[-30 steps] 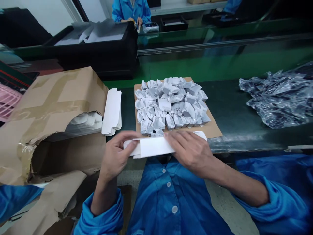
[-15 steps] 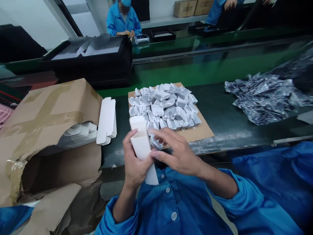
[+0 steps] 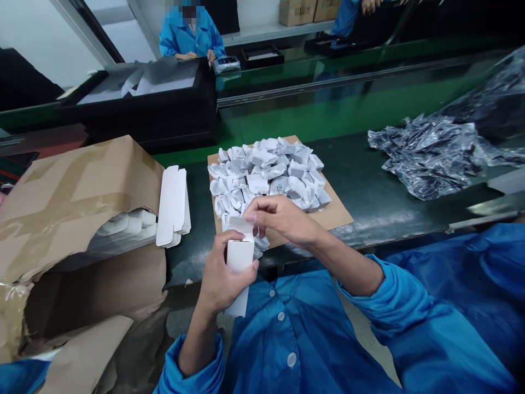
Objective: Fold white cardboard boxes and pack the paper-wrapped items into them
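Observation:
My left hand [image 3: 219,282] is wrapped round a small white cardboard box [image 3: 240,255], held upright in front of my chest. A flap stands up at the box's top end, and another long flap hangs below my fingers. The thumb and fingers of my right hand [image 3: 285,219] pinch the upper flap by its corner. Just beyond my hands, a heap of small items in white wrapping [image 3: 262,169] covers much of a brown cardboard sheet [image 3: 334,210]. What is inside the box cannot be seen.
Flat white box blanks [image 3: 172,205] lie left of the heap, beside a torn brown carton [image 3: 82,191] holding more blanks. Crumpled clear plastic bags [image 3: 435,156] lie at right. Across the green bench sits a co-worker [image 3: 191,33] near a black tray [image 3: 262,56].
My right hand has moved up from the box's side to its top flap and closed on it. The box has been tilted, so its end now faces me.

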`<state>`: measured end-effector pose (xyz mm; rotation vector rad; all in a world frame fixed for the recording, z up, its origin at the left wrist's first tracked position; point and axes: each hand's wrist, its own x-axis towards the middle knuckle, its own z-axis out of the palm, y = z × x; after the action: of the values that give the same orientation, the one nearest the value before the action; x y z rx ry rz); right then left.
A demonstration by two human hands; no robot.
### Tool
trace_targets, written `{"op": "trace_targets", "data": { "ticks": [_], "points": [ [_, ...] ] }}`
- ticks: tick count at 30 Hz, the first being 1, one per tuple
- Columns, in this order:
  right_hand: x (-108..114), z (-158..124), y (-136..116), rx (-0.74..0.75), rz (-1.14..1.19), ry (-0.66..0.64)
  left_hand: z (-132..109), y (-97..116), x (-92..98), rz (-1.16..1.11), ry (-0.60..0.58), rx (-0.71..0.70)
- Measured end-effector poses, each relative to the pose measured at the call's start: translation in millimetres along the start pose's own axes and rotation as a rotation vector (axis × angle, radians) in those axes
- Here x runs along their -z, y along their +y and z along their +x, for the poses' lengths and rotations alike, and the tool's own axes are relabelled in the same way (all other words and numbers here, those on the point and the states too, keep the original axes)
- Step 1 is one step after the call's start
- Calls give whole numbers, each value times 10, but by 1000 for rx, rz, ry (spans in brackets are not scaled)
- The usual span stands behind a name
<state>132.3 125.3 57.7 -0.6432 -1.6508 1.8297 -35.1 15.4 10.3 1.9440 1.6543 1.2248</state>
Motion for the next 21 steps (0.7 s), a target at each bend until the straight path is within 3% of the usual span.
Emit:
{"op": "trace_targets", "data": {
  "ticks": [5, 10, 13, 16, 21],
  "points": [
    [-82, -65, 47, 32, -73, -19, -18, 0, -75, 160, 88, -69],
    [-161, -154, 114, 69, -56, 22, -127, 9, -226, 36, 269, -90],
    [-220, -228, 89, 183, -153, 46, -168, 58, -225, 16, 244, -54],
    [-254, -296, 77, 335, -333, 52, -187, 117, -161, 156, 196, -54],
    [-298, -371, 254, 677, -664, 84, -238, 178, -91, 147, 83, -15]
  ]
}}
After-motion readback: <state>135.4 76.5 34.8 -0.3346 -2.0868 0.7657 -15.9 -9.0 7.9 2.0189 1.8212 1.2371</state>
